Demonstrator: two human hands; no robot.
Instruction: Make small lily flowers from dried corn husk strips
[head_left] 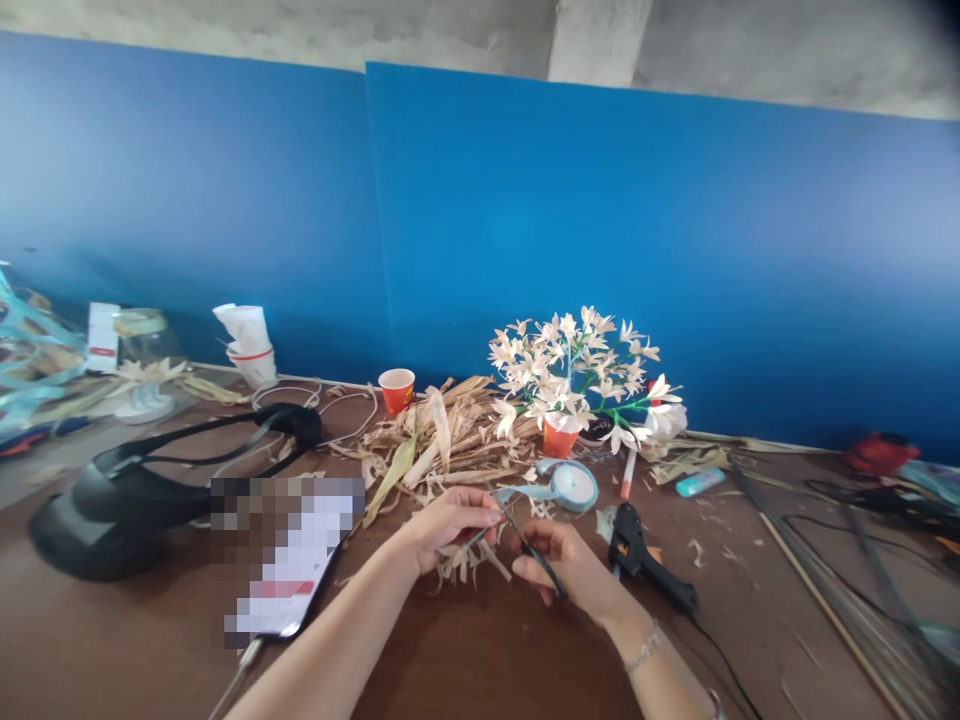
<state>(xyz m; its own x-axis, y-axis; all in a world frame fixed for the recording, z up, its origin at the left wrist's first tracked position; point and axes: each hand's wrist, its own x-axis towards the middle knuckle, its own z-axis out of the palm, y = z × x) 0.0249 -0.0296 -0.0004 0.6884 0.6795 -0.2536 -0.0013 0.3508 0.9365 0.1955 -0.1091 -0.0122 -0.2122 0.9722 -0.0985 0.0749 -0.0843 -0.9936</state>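
Over brown table (465, 655) | left hand (455, 520): pinching light-blue tape (531, 492) | right hand (570, 563): gripping dark slim tool (550, 572)

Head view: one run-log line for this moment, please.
left hand: pinching thin strip | right hand: holding dark tool | ahead: tape roll, white flowers | right side: glue gun

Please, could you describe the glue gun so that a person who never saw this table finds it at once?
On the brown table before the blue partition, find the red cup with pale flowers. From there come toward the camera and slightly right, just past the right hand. The glue gun is black and pistol-shaped, unlike the round, pale tape roll nearby.
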